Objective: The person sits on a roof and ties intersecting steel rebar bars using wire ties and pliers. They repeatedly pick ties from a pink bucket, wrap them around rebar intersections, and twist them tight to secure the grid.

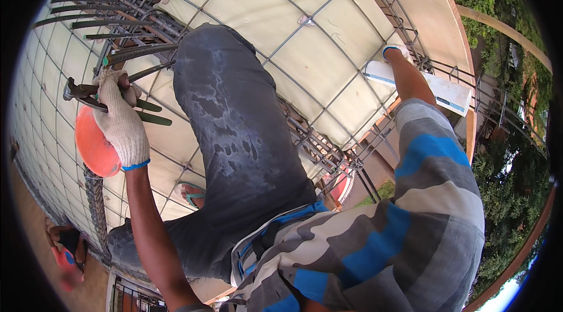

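Observation:
My left hand (pixel 121 118), in a cream knitted glove, is closed on dark metal pliers (pixel 88 95) with green handles (pixel 154 117). Against it is a rounded red plastic object (pixel 91 145), partly covered by the glove. At upper right my right hand (pixel 396 53), also gloved, reaches to the steel mesh edge beside a long white piece (pixel 450 90) with blue markings, which lies partly under my forearm; its fingers are mostly hidden. My bent legs in dark trousers (pixel 229 124) are over the mesh (pixel 293 30), and a sandalled foot (pixel 192 195) shows below.
Bundled rebar with protruding ends (pixel 135 16) runs at upper left, and more crosses the middle (pixel 328 148). Pale panels lie under the mesh, with a board edge (pixel 446 7) at right and trees (pixel 498 241) beyond. Another person (pixel 64 241) is on lower ground at bottom left.

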Action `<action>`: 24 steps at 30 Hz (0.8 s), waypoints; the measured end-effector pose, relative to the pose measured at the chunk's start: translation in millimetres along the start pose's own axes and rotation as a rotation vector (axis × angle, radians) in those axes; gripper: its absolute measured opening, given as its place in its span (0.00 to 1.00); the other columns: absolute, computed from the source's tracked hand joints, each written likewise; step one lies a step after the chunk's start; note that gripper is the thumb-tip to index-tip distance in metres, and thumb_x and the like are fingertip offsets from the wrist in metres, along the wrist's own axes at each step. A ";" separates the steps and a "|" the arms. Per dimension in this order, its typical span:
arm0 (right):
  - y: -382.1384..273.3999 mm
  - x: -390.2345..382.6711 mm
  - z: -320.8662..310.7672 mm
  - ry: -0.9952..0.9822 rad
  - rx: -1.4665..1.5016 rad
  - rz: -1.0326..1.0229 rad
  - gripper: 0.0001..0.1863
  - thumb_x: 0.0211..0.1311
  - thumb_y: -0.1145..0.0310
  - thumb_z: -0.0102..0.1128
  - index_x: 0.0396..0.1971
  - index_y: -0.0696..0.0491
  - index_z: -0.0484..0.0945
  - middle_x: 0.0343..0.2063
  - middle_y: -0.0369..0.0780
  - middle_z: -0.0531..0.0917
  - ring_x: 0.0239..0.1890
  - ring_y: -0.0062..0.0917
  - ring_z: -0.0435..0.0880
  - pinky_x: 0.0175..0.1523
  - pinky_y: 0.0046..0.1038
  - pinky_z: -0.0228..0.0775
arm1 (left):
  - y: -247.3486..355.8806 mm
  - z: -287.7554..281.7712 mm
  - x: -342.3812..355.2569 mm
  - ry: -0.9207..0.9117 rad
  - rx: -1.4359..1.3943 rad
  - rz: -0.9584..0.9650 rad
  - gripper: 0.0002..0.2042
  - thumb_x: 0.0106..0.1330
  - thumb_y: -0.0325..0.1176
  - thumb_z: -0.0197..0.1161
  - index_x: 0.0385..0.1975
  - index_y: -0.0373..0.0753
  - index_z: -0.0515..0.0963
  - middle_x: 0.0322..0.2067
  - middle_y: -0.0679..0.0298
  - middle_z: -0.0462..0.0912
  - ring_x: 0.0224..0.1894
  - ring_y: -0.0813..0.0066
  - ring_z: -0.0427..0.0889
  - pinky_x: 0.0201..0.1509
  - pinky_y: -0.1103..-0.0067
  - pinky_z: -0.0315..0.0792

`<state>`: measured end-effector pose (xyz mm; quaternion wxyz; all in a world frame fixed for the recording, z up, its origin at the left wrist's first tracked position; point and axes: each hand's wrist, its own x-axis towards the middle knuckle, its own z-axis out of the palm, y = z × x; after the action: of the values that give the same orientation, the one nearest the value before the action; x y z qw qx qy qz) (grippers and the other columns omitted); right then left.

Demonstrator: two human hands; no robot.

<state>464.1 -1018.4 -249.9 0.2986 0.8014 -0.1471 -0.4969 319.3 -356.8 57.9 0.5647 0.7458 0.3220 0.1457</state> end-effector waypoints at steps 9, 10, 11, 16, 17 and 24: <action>12.3 4.1 10.2 0.163 0.012 -0.016 0.20 0.76 0.59 0.53 0.61 0.41 0.86 0.65 0.39 0.83 0.67 0.37 0.83 0.66 0.47 0.76 | -6.2 -1.0 1.8 -0.008 -0.079 -0.030 0.10 0.78 0.34 0.57 0.35 0.35 0.78 0.29 0.69 0.72 0.24 0.83 0.62 0.33 0.79 0.64; 14.5 1.9 9.8 0.165 0.006 0.001 0.20 0.76 0.59 0.53 0.60 0.41 0.87 0.64 0.39 0.85 0.66 0.36 0.84 0.65 0.45 0.77 | -5.1 0.9 1.0 -0.006 -0.073 -0.020 0.11 0.78 0.34 0.57 0.34 0.35 0.76 0.30 0.68 0.72 0.24 0.83 0.63 0.33 0.80 0.63; 17.5 0.5 7.4 0.203 -0.006 -0.007 0.19 0.76 0.60 0.53 0.59 0.41 0.88 0.63 0.39 0.85 0.65 0.36 0.85 0.64 0.45 0.78 | -3.8 2.9 0.8 -0.005 -0.066 -0.011 0.11 0.78 0.34 0.57 0.32 0.35 0.74 0.30 0.68 0.73 0.25 0.83 0.64 0.33 0.80 0.63; 19.3 -18.1 7.5 0.336 -0.087 -0.050 0.17 0.74 0.61 0.55 0.53 0.42 0.91 0.57 0.38 0.89 0.59 0.34 0.89 0.58 0.43 0.82 | -3.7 4.0 2.4 0.004 -0.066 -0.022 0.10 0.77 0.32 0.58 0.33 0.34 0.76 0.30 0.68 0.72 0.25 0.82 0.64 0.33 0.80 0.65; 17.0 -26.2 4.0 0.345 -0.103 -0.057 0.17 0.73 0.62 0.55 0.52 0.42 0.91 0.55 0.38 0.90 0.58 0.34 0.90 0.57 0.43 0.82 | -4.5 2.8 3.1 -0.005 -0.066 -0.021 0.10 0.77 0.32 0.58 0.34 0.34 0.76 0.30 0.68 0.72 0.25 0.82 0.64 0.33 0.80 0.65; 17.6 -37.5 -5.0 0.379 -0.074 -0.050 0.16 0.72 0.63 0.56 0.47 0.44 0.93 0.50 0.38 0.92 0.53 0.36 0.92 0.52 0.42 0.85 | -8.4 1.8 4.6 0.001 -0.102 -0.019 0.10 0.77 0.33 0.58 0.33 0.35 0.76 0.30 0.69 0.72 0.25 0.82 0.65 0.32 0.80 0.64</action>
<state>452.3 -1010.5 -210.6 0.3376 0.8727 -0.0499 -0.3493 321.2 -353.9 48.8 0.6033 0.7128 0.3215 0.1569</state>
